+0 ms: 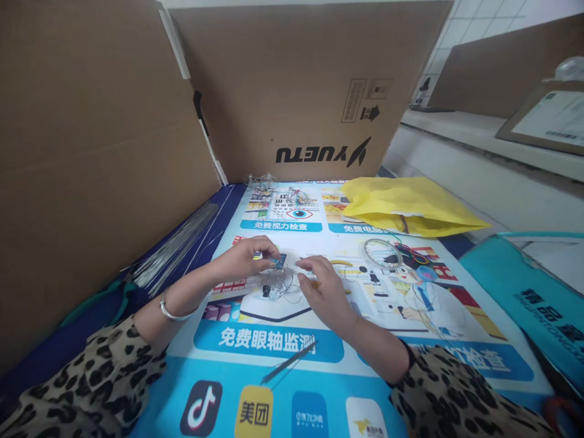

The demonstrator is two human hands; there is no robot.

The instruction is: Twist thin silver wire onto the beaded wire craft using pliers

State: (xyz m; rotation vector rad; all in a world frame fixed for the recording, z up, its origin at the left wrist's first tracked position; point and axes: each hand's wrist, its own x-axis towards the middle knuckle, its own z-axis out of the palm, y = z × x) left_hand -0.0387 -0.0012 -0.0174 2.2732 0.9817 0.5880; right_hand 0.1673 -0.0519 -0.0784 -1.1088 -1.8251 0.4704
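Observation:
A small tangle of thin silvery wire (277, 283) sits at the middle of the printed mat, between my two hands. My left hand (246, 260) reaches in from the left, its thumb and forefinger closed at the tangle's upper edge. On the other side, my right hand (326, 293) has thumb and forefinger apart, close to the tangle, with nothing visible between them. Fine wire ends are too thin to follow clearly. A dark, slim pointed tool (288, 362) lies on the mat in front of my hands.
Straight wires (177, 246) and teal-handled pliers (121, 299) lie left. More wire tangles (296, 198) are at the back. A wire coil (383, 253), coloured wires (413, 255), a yellow bag (410, 204) and a teal package (529, 298) lie right. Cardboard (301, 85) stands behind.

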